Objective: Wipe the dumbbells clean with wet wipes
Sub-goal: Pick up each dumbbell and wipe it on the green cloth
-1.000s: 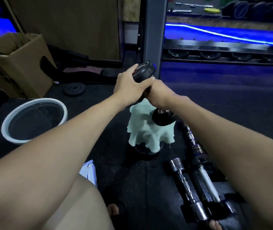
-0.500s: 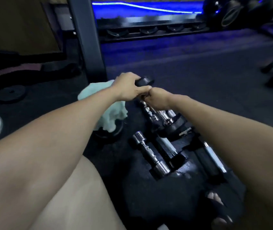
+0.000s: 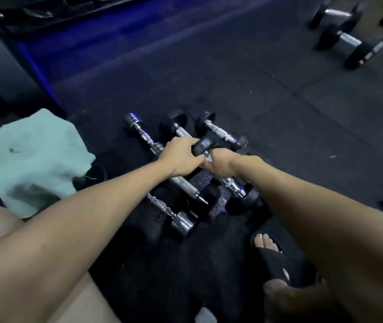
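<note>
Both hands clamped on one dumbbell [image 3: 201, 146]: L hand [image 3: 181, 157] on its black end, R hand [image 3: 220, 165] on handle, above other dumbbells [image 3: 181, 180].

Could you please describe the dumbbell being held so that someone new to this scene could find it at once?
Start at the pale green cloth draped on the left of the dark floor, then look right to the row of chrome-handled dumbbells lying there. Above that row, the left hand and right hand grip one black-ended dumbbell, the only one lifted off the floor.
</note>
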